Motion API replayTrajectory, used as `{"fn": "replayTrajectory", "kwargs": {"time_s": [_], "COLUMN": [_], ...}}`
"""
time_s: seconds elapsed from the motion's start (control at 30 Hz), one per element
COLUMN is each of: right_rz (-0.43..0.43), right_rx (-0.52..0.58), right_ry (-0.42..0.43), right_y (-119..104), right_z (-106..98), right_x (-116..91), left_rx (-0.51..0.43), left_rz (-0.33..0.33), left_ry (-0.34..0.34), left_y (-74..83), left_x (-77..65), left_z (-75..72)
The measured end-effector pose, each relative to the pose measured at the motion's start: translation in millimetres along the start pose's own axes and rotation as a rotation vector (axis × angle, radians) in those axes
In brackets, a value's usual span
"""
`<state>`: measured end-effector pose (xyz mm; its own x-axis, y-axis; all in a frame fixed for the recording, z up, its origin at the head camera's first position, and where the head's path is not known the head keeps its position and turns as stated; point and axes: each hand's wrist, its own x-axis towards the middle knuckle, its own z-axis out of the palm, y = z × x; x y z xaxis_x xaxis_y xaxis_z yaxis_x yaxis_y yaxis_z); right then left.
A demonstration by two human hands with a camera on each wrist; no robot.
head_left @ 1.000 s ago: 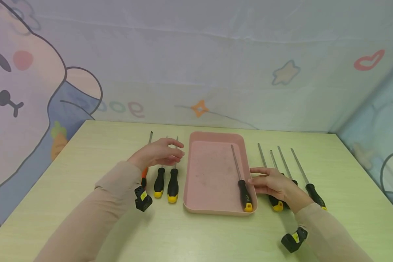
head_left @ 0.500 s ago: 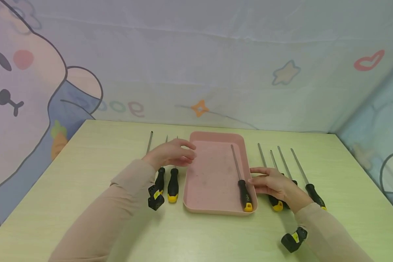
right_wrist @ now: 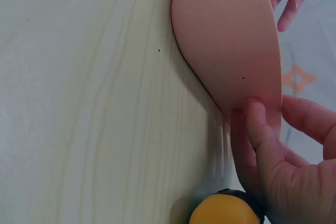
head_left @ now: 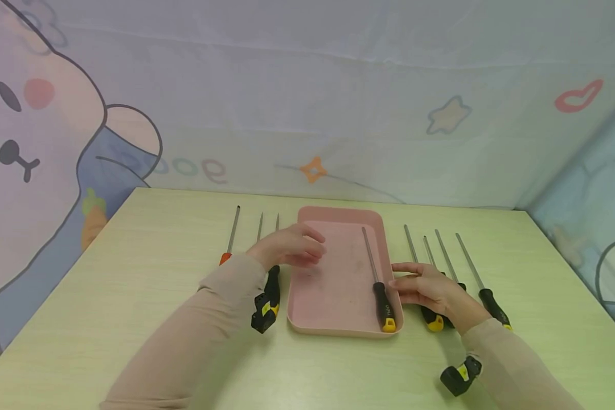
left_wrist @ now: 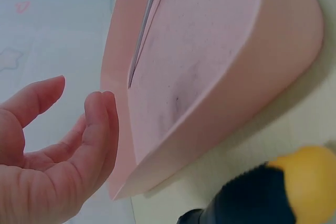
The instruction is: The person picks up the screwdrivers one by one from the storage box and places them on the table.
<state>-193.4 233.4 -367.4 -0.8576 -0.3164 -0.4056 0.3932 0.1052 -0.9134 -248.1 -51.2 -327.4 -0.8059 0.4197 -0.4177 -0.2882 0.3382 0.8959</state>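
Observation:
My left hand [head_left: 297, 246] hovers above the left part of a pink tray [head_left: 333, 273], its fingers loosely bent with nothing between them. Inside the tray, along its right side, lies a screwdriver [head_left: 383, 304] with a black handle and yellow end. My right hand [head_left: 425, 289] touches the outside of the tray's right wall; in the right wrist view its fingertips [right_wrist: 255, 109] rest against that wall near the rim. In the left wrist view, the left fingers [left_wrist: 100, 124] show beside the tray's wall, apart from the screwdriver.
Left of the tray lie an orange-handled screwdriver [head_left: 226, 258] and two others, including a black-and-yellow one [head_left: 273, 285], partly covered by the left arm. Several screwdrivers lie on the right, the outermost [head_left: 492, 304] beyond my right hand. A printed cloth [head_left: 338, 114] hangs behind the table.
The left hand has moved right, from over the left screwdrivers to over the tray, uncovering part of the orange-handled screwdriver. My right hand stays at the tray's wall.

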Motion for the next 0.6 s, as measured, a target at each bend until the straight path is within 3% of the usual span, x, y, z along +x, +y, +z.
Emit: {"fn": "replayTrajectory", "kwargs": {"time_s": [0.37,0.6], "right_rz": [-0.004,0.0], "right_rx": [0.008,0.004], "right_ry": [-0.006,-0.003], "right_y": [0,0], "right_z": [1,2], "right_x": [0,0], "left_rx": [-0.013,-0.076], "left_rz": [0.026,0.046], "left_ry": [0.004,-0.009], "left_y": [-0.4,-5.0], "left_x": [4.3,6.9], "left_z": [22.9,37.4]}}
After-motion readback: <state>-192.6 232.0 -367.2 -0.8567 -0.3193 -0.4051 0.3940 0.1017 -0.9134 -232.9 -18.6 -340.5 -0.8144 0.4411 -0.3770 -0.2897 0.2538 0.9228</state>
